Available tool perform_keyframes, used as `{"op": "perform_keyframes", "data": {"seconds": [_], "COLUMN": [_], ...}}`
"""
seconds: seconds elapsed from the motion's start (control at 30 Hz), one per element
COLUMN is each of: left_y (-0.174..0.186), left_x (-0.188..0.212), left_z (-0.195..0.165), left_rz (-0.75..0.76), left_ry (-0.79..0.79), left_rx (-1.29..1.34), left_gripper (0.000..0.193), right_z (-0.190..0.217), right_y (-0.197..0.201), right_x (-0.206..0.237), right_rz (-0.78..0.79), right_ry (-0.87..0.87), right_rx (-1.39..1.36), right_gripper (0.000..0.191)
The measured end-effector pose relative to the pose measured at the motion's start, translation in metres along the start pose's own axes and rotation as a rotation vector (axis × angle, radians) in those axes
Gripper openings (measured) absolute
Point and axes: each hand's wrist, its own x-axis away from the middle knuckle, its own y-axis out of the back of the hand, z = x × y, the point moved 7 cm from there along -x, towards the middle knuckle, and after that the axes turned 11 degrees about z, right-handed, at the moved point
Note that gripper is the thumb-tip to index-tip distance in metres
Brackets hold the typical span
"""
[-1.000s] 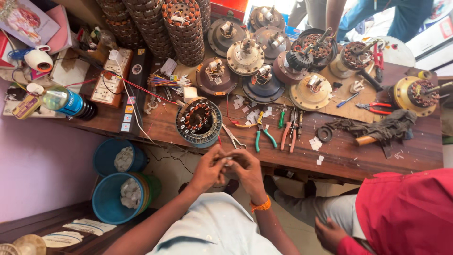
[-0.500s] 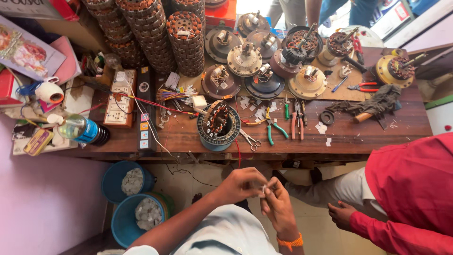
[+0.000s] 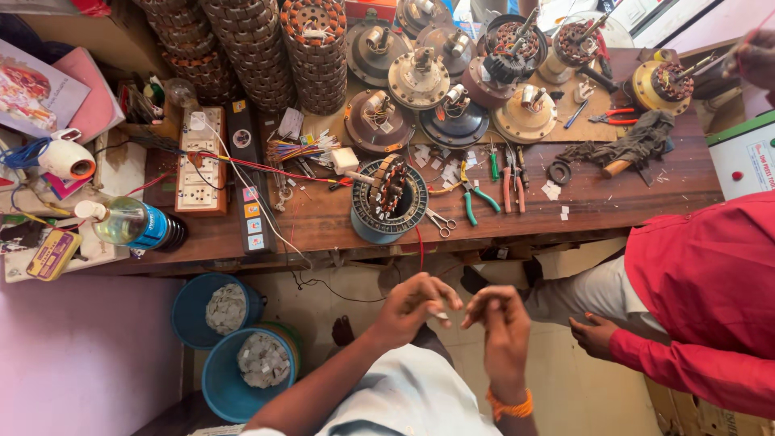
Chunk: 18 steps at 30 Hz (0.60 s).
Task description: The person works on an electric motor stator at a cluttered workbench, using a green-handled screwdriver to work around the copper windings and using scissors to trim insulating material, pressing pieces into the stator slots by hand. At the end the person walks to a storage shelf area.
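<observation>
Head view, left hand point(image 3: 412, 308): raised over the lap, fingers pinched on a small pale paper slip point(image 3: 441, 315).
Right hand point(image 3: 502, 321): close beside, fingertips curled; grip cannot be told.
Stator point(image 3: 390, 199): on workbench point(image 3: 630, 194) edge, red wire point(image 3: 421, 246) dangling.
Risk: slip likely dropped to the floor if the pinch loosens; snagged wire could tug the stator off.

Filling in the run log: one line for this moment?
left hand: fingers pinched, near right | right hand: raised, empty-looking | round wound motor stator: untouched on brown wooden bench
</observation>
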Motion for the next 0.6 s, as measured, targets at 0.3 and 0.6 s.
{"op": "perform_keyframes", "data": {"seconds": [0.3, 0.6], "left_y": [0.087, 0.106], "left_x": [0.045, 0.000], "left_z": [-0.033, -0.097], "left_rz": [-0.756, -1.057], "left_ry": [-0.078, -0.535], "left_rx": [-0.104, -0.240], "left_gripper": [0.024, 0.017], "right_z": [0.003, 0.012], "right_y": [0.081, 0.094], "right_x": [-0.176, -0.520], "right_rz": [0.095, 0.406], "right_ry": [0.114, -0.055], "right_rx": [-0.644, -0.632], "right_gripper": [0.020, 0.049]}}
